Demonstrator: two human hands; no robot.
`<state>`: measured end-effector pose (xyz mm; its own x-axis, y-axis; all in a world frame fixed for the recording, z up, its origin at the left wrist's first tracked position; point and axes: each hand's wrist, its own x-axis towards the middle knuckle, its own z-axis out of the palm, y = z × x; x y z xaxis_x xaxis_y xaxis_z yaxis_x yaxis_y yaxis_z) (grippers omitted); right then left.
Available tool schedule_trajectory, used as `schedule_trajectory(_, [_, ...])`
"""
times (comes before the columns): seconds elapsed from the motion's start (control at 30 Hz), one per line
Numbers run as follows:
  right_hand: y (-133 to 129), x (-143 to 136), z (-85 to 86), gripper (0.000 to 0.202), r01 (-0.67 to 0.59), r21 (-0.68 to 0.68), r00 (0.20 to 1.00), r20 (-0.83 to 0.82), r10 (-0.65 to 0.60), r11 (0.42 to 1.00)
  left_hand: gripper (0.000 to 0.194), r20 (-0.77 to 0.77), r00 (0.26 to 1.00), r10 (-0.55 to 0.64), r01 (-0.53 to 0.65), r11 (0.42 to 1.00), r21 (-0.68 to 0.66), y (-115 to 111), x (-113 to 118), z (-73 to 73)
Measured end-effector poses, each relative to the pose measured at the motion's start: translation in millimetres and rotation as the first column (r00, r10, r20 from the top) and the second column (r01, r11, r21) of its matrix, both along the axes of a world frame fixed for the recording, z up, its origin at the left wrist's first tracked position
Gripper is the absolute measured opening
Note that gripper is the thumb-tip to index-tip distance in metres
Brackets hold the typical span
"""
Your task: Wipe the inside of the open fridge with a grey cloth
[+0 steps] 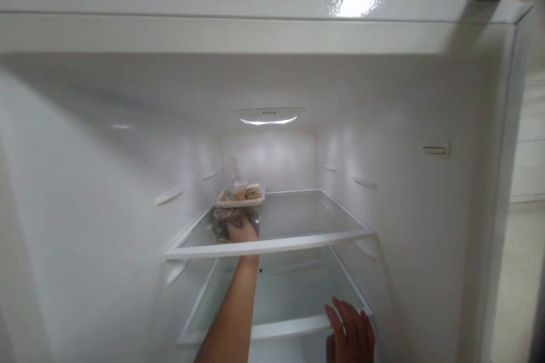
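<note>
Inside a white refrigerator, my left hand [243, 230] reaches under the glass of the upper shelf's front edge or just over it; its fingers are closed on a dark, see-through bag [222, 221] at the shelf's left side. Right behind the bag is a white tray [242, 202] with small packs of food on it. At the lower right, my right hand [351, 329] is at the front edge of the lower shelf, fingers spread and slightly bent, holding nothing that shows.
The upper glass shelf [272, 247] has a white front rim. Below it is a second glass shelf [293, 327]. A lit lamp [269, 116] is on the ceiling, and a switch [434, 150] sits on the right wall. Short shelf supports stick out from both side walls.
</note>
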<state>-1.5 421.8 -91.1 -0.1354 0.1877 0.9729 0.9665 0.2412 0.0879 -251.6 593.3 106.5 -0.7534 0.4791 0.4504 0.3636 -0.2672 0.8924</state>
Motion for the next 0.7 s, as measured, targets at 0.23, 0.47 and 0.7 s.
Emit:
schedule_trajectory(0.23, [6, -7, -6.7, 0.035, 0.010, 0.052, 0.995, -0.104, -0.005, 0.999, 0.042, -0.525, 0.848, -0.076, -0.062, 0.969, -0.241, 26, 36, -11.6])
schedule_trajectory(0.47, [7, -9, -8.5, 0.036, 0.003, 0.066, 0.990, -0.142, 0.007, 0.998, 0.041, -0.827, 0.467, -0.313, -0.011, 0.933, -0.359, 28, 100, -29.5])
schedule_trajectory(0.7, [7, -9, -8.7, 0.033, -0.017, 0.076, 0.984, -0.174, 0.030, 0.997, 0.038, -0.899, 0.113, -0.423, 0.103, 0.905, -0.412, 26, 91, -15.5])
